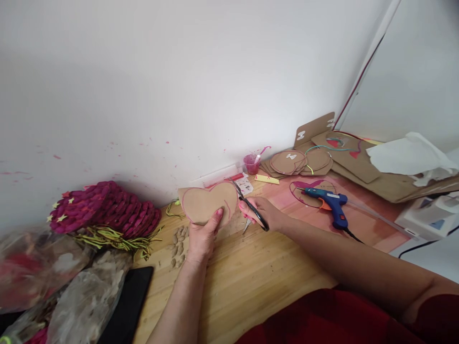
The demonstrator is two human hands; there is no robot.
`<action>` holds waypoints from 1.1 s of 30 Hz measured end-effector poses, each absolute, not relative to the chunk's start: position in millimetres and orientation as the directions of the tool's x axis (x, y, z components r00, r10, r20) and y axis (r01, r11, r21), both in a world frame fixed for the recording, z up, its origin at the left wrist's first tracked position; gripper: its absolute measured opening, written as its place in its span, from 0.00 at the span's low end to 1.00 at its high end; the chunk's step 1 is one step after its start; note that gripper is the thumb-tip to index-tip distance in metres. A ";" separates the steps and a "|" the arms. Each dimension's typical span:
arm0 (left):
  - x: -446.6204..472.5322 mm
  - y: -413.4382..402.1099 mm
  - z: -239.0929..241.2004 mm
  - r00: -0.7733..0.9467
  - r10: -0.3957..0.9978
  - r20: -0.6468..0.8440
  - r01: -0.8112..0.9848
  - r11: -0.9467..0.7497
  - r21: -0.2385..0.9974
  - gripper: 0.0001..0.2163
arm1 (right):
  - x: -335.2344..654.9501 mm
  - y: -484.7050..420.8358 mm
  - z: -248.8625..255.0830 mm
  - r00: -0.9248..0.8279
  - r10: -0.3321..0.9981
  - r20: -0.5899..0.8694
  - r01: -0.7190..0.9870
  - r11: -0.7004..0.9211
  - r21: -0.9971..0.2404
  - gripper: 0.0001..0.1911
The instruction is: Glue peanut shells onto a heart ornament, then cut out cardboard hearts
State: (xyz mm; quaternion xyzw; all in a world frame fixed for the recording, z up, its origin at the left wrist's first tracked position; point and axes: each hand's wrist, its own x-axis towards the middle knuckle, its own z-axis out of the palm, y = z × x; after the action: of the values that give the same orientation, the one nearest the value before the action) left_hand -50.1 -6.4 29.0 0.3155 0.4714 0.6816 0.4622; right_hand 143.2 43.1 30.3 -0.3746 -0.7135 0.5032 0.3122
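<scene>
My left hand (204, 234) grips a piece of brown cardboard (204, 203) by its lower edge, thumb on top. A heart outline is drawn on the cardboard in a reddish line. My right hand (263, 212) is closed round the dark handles of a pair of scissors (255, 210). The scissor blades point up and left at the right edge of the cardboard. On the table beyond my right hand, a blue glue gun (332, 203) rests with its nozzle over a cardboard heart edged in magenta (296, 191).
Magenta decorated pieces (107, 208) are stacked at the left, near plastic bags (89, 296). Peanuts (178, 243) lie on the wooden table (247, 291). A pink-stained cup (251, 164) stands by the wall. Cardboard pieces (287, 162) and white paper (409, 155) lie at the right.
</scene>
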 end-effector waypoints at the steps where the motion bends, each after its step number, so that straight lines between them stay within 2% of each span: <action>1: -50.1 -6.5 28.7 -0.374 0.927 -0.009 -0.334 -0.126 0.934 0.30 | 142.8 43.4 28.9 -0.526 0.848 0.062 0.215 0.203 -0.955 0.32; 12: -49.5 -5.1 30.0 -0.387 0.922 0.005 -0.325 -0.141 0.935 0.32 | 141.6 44.0 28.2 -0.517 0.855 0.042 0.219 0.180 -0.959 0.34; 19: -50.1 -4.9 30.1 -0.391 0.919 -0.048 -0.351 -0.101 0.931 0.32 | 141.0 41.6 31.2 -0.485 0.873 0.060 0.222 0.189 -0.957 0.33; 33: -54.9 -4.1 31.0 -0.381 0.920 -0.090 -0.344 -0.050 0.938 0.36 | 139.2 37.7 32.4 -0.455 0.888 0.062 0.214 0.176 -0.961 0.33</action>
State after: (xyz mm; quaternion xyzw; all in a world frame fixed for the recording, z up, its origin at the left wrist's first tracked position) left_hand -54.9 -4.1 31.0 0.2888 0.4987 0.6647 0.4755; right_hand 139.2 37.7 32.4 -0.3997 -0.6896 0.5020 0.3357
